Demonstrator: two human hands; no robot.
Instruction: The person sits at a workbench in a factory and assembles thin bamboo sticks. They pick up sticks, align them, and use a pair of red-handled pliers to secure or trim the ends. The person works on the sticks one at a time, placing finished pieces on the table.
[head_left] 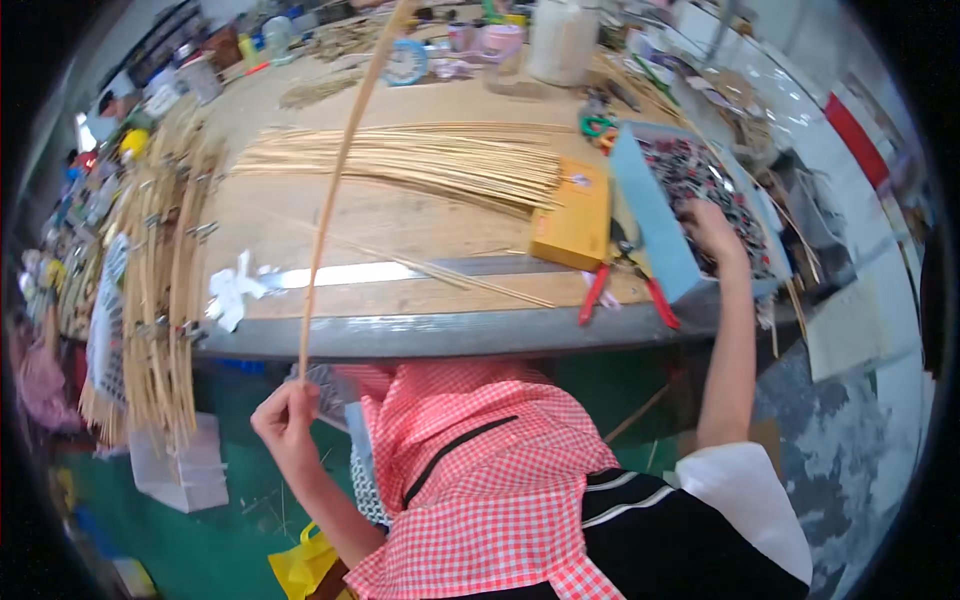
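Near the table's front edge, my left hand (286, 412) is closed around the lower end of a long thin bamboo strip (338, 170). The strip rises up past the top of the view, above the table. At the right, my right hand (712, 228) reaches into a light blue box (640, 215) full of small dark, red and silvery pieces (700, 175). Its fingers are curled down among the pieces, and their tips are hidden. A bundle of similar bamboo strips (420, 160) lies across the middle of the table, its right end by a yellow box (573, 220).
Red-handled pliers (655, 295) lie beside the blue box. A metal ruler (350, 273), loose strips (470, 283) and crumpled white tissue (234, 292) are near the front edge. Clipped bamboo bundles (165, 270) hang at the left. A white tub (563, 42) stands at the back.
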